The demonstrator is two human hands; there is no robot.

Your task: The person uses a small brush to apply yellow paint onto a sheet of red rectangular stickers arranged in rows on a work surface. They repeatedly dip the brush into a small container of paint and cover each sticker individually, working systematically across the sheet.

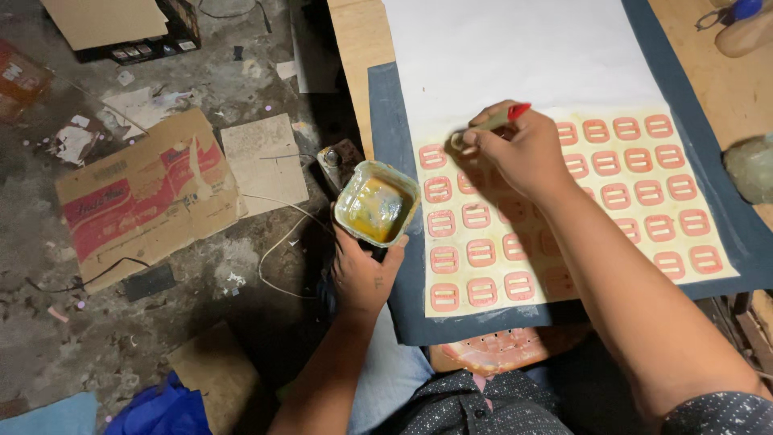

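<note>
Head view, brush (491, 125) at sheet (564, 201) edge

You have only 1 view, from the camera on your head, so no 2nd view shares anything with it. It looks steeply down over your chest and lap, close to both forearms. The board (386, 121) with the sheet (523, 48) runs away from you up the right half of the frame, near the lens. The floor (161, 314) with cardboard (145, 197) fills the left half, farther below
</note>
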